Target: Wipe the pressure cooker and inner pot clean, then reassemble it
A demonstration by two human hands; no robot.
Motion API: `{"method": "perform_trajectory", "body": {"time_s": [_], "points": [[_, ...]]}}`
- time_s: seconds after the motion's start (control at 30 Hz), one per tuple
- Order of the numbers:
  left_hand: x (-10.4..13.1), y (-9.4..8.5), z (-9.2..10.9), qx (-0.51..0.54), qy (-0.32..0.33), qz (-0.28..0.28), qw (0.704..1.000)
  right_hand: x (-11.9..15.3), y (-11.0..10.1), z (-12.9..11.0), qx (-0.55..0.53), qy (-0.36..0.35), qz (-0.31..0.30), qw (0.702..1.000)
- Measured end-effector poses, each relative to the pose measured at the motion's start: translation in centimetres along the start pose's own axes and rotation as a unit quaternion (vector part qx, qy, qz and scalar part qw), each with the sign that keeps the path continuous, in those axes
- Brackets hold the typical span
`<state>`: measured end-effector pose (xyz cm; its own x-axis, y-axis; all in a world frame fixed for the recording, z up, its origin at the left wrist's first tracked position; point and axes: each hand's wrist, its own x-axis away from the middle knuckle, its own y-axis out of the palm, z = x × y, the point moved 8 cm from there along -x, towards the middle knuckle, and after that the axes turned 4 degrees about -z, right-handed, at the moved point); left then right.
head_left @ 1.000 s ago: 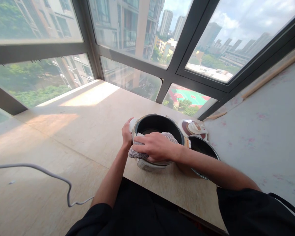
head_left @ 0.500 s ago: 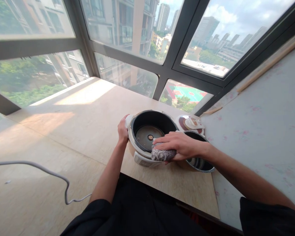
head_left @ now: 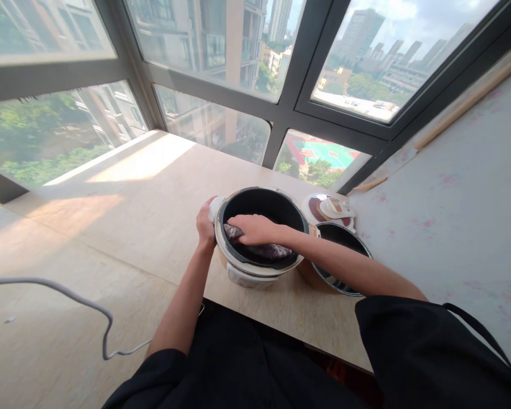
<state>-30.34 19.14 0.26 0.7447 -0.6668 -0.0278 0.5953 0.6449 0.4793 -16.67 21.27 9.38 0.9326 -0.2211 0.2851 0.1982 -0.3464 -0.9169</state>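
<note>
A white electric pressure cooker (head_left: 252, 272) stands lidless on the stone-topped sill, its dark inside facing up. My left hand (head_left: 205, 222) is closed around the white side handle (head_left: 215, 208) at its left. Down inside the cooker, my right hand (head_left: 255, 228) grips a fuzzy grey-brown cloth (head_left: 268, 250) against the inner wall and bottom. The hand and cloth hide most of the cooker's floor. Just right of the cooker, under my right forearm, sits the black inner pot (head_left: 344, 238), partly covered by the arm.
The cooker's lid (head_left: 330, 208) lies behind the inner pot, near the papered wall (head_left: 447, 227). A grey power cord (head_left: 68, 294) curves across the sill (head_left: 145, 227) at left. Framed windows (head_left: 213, 96) rise behind, and the sill's front edge runs close to my body.
My right hand has moved left and down from the cooker's front right rim into its inside, taking the cloth along. My left hand stays on the handle. The view has shifted slightly.
</note>
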Motion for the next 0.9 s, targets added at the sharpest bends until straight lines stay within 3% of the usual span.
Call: {"method": "perform_trajectory", "body": {"time_s": [0.13, 0.33, 0.5, 0.63, 0.73, 0.9], "points": [[0.2, 0.2, 0.1, 0.016, -0.005, -0.004, 1.0, -2.5, 0.9, 2.7, -0.022, 0.077, 0.03, 0.996], [0.3, 0.1, 0.0, 0.021, -0.015, -0.004, 1.0, -2.5, 0.1, 8.0, -0.125, 0.209, 0.114, 0.963], [0.3, 0.1, 0.0, 0.007, -0.018, -0.013, 1.0, -2.6, 1.2, 8.2, -0.235, 0.239, 0.107, 0.936], [0.3, 0.0, 0.1, 0.003, -0.019, -0.018, 1.0, -3.2, 2.6, 5.3, -0.312, 0.189, 0.034, 0.93], [0.4, 0.0, 0.1, 0.005, -0.025, -0.018, 1.0, -3.2, 3.5, 2.8, -0.321, 0.098, -0.05, 0.941], [0.7, -0.1, 0.4, 0.0, -0.032, 0.001, 0.999, -1.8, 3.5, 1.1, -0.296, -0.038, -0.153, 0.942]]}}
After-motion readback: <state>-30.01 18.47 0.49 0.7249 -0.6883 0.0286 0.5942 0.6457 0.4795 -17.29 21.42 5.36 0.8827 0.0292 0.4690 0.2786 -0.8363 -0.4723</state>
